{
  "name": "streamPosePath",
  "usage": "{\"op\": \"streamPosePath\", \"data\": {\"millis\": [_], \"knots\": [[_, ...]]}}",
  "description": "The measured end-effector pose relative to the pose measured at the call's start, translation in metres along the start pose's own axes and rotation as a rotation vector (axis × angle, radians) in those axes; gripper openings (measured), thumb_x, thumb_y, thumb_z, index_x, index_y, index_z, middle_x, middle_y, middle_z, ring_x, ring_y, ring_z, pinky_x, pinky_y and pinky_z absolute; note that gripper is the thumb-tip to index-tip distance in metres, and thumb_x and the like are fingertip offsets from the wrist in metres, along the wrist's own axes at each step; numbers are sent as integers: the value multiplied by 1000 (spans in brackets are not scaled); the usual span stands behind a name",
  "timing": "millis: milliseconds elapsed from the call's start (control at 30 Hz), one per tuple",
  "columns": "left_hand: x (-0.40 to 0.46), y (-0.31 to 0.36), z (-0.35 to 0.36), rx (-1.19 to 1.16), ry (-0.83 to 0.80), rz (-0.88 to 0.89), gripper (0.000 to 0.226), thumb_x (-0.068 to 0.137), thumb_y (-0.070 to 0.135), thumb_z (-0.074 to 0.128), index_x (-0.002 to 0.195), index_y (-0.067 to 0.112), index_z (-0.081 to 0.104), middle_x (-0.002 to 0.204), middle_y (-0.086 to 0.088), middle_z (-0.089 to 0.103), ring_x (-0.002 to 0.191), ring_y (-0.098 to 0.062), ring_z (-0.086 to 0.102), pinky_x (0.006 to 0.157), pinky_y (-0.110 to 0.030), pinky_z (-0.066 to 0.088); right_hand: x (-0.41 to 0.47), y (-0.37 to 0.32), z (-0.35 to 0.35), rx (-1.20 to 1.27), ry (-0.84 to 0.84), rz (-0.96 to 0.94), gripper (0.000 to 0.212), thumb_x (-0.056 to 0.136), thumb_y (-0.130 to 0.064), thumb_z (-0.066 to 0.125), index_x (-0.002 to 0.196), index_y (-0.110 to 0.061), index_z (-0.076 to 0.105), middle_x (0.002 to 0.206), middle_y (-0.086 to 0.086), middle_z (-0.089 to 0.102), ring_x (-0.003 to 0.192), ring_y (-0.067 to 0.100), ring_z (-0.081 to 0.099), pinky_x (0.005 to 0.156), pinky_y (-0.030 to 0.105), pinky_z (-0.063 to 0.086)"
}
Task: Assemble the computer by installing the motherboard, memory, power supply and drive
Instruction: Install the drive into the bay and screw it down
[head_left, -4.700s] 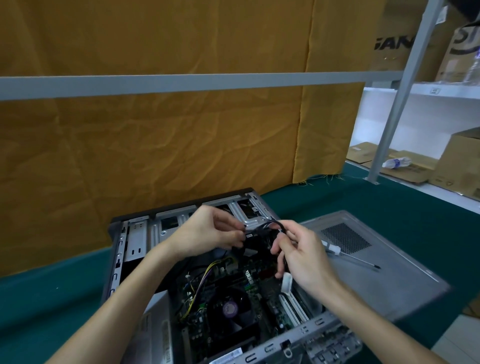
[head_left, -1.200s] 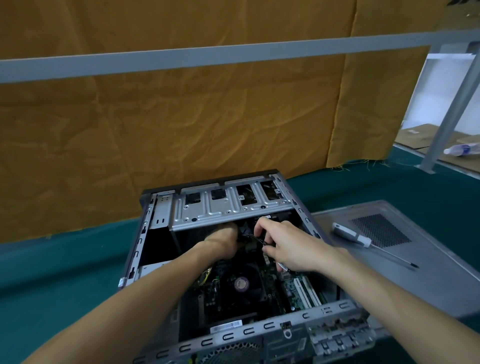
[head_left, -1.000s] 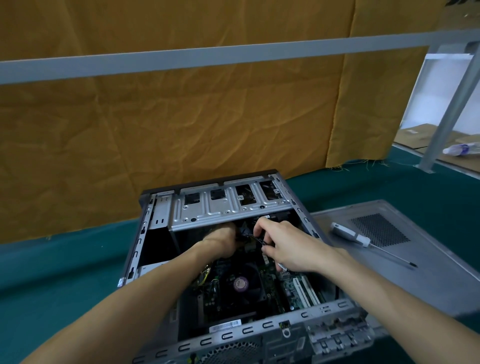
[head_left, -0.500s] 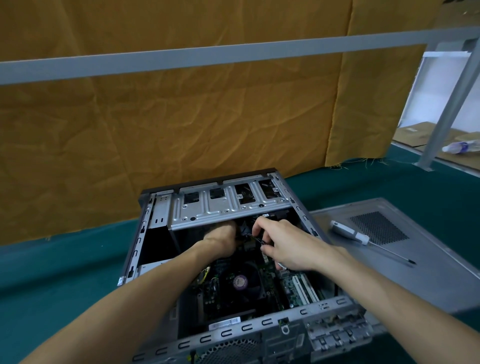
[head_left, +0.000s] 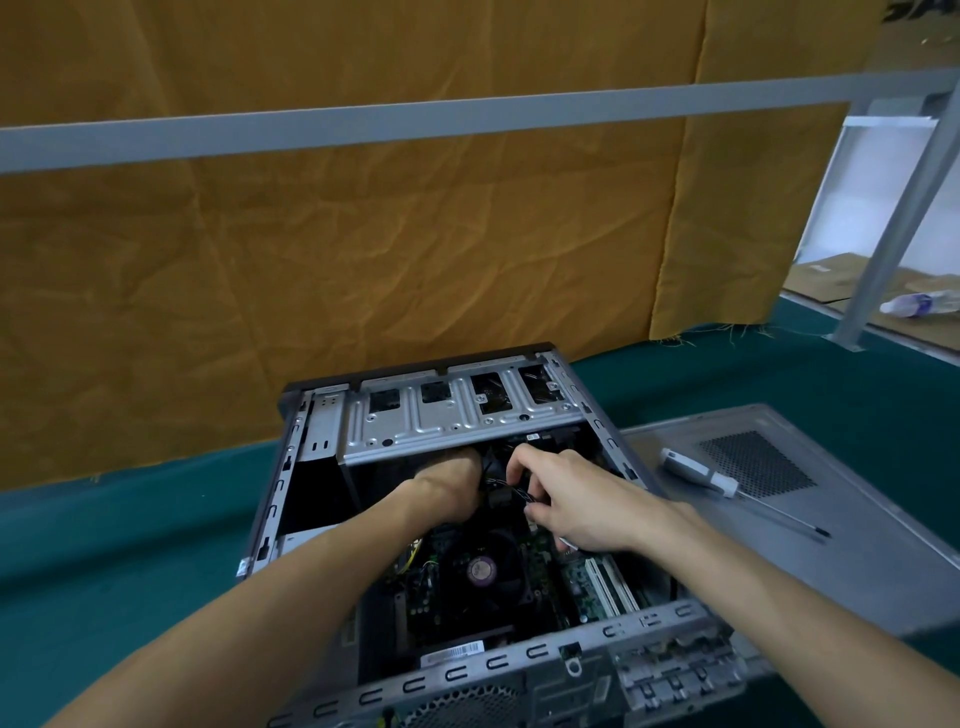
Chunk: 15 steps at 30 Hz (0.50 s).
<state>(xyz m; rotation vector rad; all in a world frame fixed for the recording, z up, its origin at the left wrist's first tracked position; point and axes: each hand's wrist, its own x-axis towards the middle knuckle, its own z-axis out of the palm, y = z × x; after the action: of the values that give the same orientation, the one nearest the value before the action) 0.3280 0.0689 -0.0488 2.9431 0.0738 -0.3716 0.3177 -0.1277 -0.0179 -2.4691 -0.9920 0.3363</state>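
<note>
An open grey computer case (head_left: 270, 499) lies on its side on the green table. Inside sits the motherboard (head_left: 582, 587) with a black CPU fan (head_left: 480, 569) and white slots. Both hands reach under the silver drive cage (head_left: 447, 421). My left hand (head_left: 447, 491) is curled with its fingers hidden beneath the cage; what it holds is not visible. My right hand (head_left: 566, 501) pinches thin black cables (head_left: 506, 488) between the two hands.
The removed grey side panel (head_left: 831, 519) lies right of the case with a white-handled screwdriver (head_left: 701, 475) on it. An ochre cloth backdrop and a grey rail stand behind. A grey post (head_left: 893, 223) and a plastic bottle (head_left: 914, 302) are at far right.
Since 4.7 s ago both hands moved from above the case down under the drive cage with the cables. In the last second they have barely shifted.
</note>
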Motion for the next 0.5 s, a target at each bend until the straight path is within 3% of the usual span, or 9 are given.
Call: {"op": "streamPosePath", "data": {"millis": [133,300,500], "knots": [[-1,0,2,11,10,-29,28,100,17,59,126,6,55,122,-14,66,111,-30,66,76,-31,46,-1,-2,-1,-12,-12,6,22,103,-17,56,114,-33,44,99,-1,60,55,6,69,58,30,56],[-1,0,1,24,7,-26,30,101,19,59,128,7,55,123,-13,66,112,-30,65,78,-32,47,-4,-7,-4,-23,-36,17,21,103,-21,58,114,-33,45,100,-4,59,58,5,69,57,25,49],[-4,-1,-2,96,32,31,28,98,17,62,124,6,56,122,-15,65,110,-33,65,84,-37,50,-6,-10,-5,13,-120,24,22,103,-19,57,118,-29,45,92,1,67,59,8,71,67,36,59]]}}
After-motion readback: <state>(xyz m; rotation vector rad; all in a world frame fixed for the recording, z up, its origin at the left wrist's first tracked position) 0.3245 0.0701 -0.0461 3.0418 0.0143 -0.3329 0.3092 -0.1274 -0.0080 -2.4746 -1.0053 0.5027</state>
